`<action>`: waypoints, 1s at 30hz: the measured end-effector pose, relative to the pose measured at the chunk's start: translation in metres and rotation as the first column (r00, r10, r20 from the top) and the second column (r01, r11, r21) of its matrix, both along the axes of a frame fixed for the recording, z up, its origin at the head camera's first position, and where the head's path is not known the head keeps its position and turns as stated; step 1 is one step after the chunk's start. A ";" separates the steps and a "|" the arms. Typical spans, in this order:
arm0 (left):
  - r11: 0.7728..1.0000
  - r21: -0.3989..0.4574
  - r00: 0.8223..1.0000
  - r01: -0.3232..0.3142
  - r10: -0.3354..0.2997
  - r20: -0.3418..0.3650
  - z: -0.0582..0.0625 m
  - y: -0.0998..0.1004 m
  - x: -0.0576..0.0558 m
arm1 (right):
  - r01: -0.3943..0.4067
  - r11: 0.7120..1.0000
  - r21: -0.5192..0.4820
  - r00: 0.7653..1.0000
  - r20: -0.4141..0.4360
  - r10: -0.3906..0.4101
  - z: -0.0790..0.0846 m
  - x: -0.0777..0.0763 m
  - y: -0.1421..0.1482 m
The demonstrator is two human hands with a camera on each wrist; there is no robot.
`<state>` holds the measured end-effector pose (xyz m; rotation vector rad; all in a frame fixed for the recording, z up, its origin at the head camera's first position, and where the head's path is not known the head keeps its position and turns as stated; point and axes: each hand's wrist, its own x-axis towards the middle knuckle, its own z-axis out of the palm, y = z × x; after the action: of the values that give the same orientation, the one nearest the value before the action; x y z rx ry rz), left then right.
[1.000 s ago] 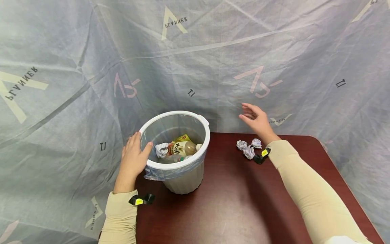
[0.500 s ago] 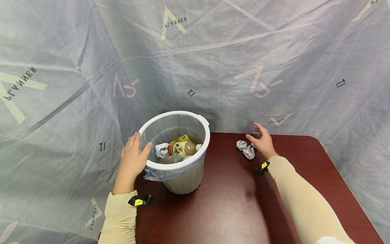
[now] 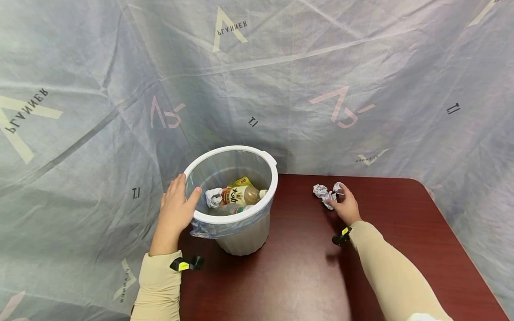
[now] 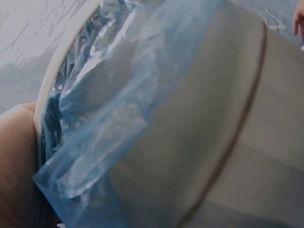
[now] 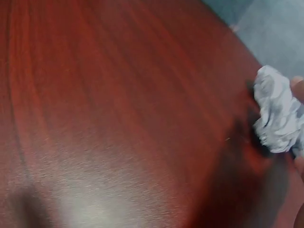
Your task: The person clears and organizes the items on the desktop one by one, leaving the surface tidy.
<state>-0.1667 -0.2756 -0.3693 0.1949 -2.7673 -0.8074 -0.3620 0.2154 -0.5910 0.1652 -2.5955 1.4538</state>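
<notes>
A grey trash can with a white rim and a bluish plastic liner stands on the table. My left hand rests against the left side of its rim, fingers straight and thumb over the opening. In the head view, my right hand reaches down to several crumpled paper balls, its fingers and thumb spread around the nearer ones. The right wrist view has a crumpled paper ball between fingertips at the frame's edge. Whether it is touched firmly cannot be made out.
Inside the can lie a brown-drink bottle, a clear bottle, a yellow wrapper and a crumpled paper. The dark red table meets a grey hanging sheet behind and on the left.
My right hand has come down from above the table to the paper balls, its fingers and thumb now around them. The left hand has stayed at the can's rim.
</notes>
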 end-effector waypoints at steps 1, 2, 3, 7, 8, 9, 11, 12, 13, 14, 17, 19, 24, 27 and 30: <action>1.000 0.001 1.000 0.000 0.000 -0.001 0.000 0.000 0.000 | 0.001 1.000 0.019 1.000 0.017 -0.001 -0.003 0.001 0.000; 1.000 0.001 1.000 0.000 0.000 -0.003 0.000 0.000 0.000 | 0.003 0.999 0.035 0.999 0.035 -0.005 -0.005 0.001 -0.001; 1.000 0.001 1.000 0.001 -0.001 -0.007 0.001 0.000 0.000 | 0.006 0.999 0.050 0.999 0.048 -0.008 -0.007 0.002 -0.001; 1.000 -0.001 1.000 0.000 0.000 -0.011 0.001 0.001 0.000 | 0.012 0.997 0.077 0.997 0.070 -0.017 -0.013 0.003 -0.002; 1.000 0.000 1.000 0.000 0.000 -0.012 0.001 0.001 0.000 | 0.017 0.995 0.095 0.997 0.070 -0.023 -0.015 0.004 -0.003; 1.000 0.000 1.000 0.000 0.000 -0.013 0.002 0.002 0.000 | 0.024 0.993 0.116 0.997 0.065 -0.032 -0.017 0.005 -0.003; 1.000 0.001 1.000 -0.002 0.002 -0.016 0.002 0.002 0.001 | 0.042 0.988 0.148 0.998 0.044 -0.049 -0.021 0.005 -0.005; 1.000 -0.001 1.000 -0.002 0.002 -0.018 0.002 0.002 0.001 | 0.053 0.985 0.164 0.998 0.030 -0.059 -0.023 0.006 -0.005; 1.000 -0.002 1.000 -0.002 0.002 -0.018 0.002 0.002 0.001 | 0.066 0.982 0.176 0.997 0.016 -0.069 -0.025 0.006 -0.006; 1.000 0.000 1.000 -0.004 0.004 -0.020 0.002 0.002 0.001 | 0.078 0.980 0.182 0.997 0.001 -0.080 -0.027 0.007 -0.007; 1.000 0.001 1.000 -0.005 0.005 -0.018 0.002 0.002 0.001 | 0.098 0.980 0.174 0.995 -0.029 -0.094 -0.028 0.008 -0.009; 1.000 0.000 1.000 -0.007 0.007 -0.014 0.001 0.001 0.001 | 0.101 0.979 0.174 0.995 -0.027 -0.098 -0.027 0.009 -0.009; 1.000 -0.001 1.000 -0.006 0.006 -0.011 0.000 0.000 0.000 | 0.099 0.980 0.174 0.995 0.000 -0.101 -0.017 0.011 -0.009; 1.000 -0.001 1.000 -0.005 0.005 -0.012 -0.001 -0.001 0.000 | 0.098 0.981 0.166 0.995 -0.001 -0.099 -0.008 0.009 -0.009; 1.000 -0.003 1.000 -0.007 0.006 -0.010 -0.001 -0.001 -0.001 | 0.092 0.985 0.147 0.996 -0.003 -0.093 0.002 0.007 -0.010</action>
<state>-0.1673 -0.2763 -0.3704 0.1986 -2.7566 -0.8010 -0.3552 0.2053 -0.5886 0.0585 -2.6745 1.2345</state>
